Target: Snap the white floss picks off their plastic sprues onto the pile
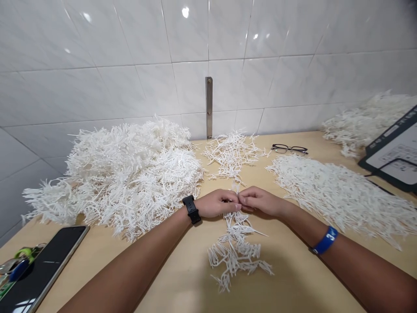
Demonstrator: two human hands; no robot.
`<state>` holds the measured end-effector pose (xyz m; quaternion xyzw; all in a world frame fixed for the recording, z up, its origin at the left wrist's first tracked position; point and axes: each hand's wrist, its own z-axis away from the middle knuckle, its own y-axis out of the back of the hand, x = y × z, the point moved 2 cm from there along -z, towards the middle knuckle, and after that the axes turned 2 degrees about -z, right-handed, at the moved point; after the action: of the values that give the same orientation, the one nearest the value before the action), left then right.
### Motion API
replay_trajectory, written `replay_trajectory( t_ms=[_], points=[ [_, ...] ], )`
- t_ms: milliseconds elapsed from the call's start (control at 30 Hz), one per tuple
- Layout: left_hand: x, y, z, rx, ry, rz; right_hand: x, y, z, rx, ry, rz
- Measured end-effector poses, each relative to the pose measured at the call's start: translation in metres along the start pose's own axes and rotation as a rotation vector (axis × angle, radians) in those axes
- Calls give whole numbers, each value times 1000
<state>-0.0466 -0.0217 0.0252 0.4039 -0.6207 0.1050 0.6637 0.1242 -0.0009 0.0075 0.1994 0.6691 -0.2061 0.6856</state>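
My left hand [219, 203] and my right hand [260, 201] meet over the middle of the table, fingers pinched together. Between them they hold a length of white stringy strands [235, 188], with a bit showing above the fingertips. More of the white strands [235, 250] hang or lie below my hands in a branching bunch toward the table's near edge. Just beyond my fingers is a small loose heap of thin white strands [232, 152]. What exactly sits between the fingertips is mostly covered.
A large pile of white bunched strands [133, 174] fills the left. At right lie a flat spread of white strands [332, 191], glasses [289, 149], another pile [371, 119] and a dark-framed board [395, 152]. A phone [48, 265] and keys [19, 265] rest front left.
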Motion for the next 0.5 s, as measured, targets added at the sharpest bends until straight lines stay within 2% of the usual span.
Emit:
replay_trajectory(
  t_ms=[100,200,333,500],
  points=[
    [-1,2,1,23,24,18,0,2,0,80,72,-113],
    [-3,1,1,112,42,36,-1,2,-2,190,70,-165],
    [-7,-4,-1,186,72,32,-1,3,-5,332,1,-239],
    [-9,-5,-2,221,129,21,1,9,-5,411,-110,-330]
  ],
)
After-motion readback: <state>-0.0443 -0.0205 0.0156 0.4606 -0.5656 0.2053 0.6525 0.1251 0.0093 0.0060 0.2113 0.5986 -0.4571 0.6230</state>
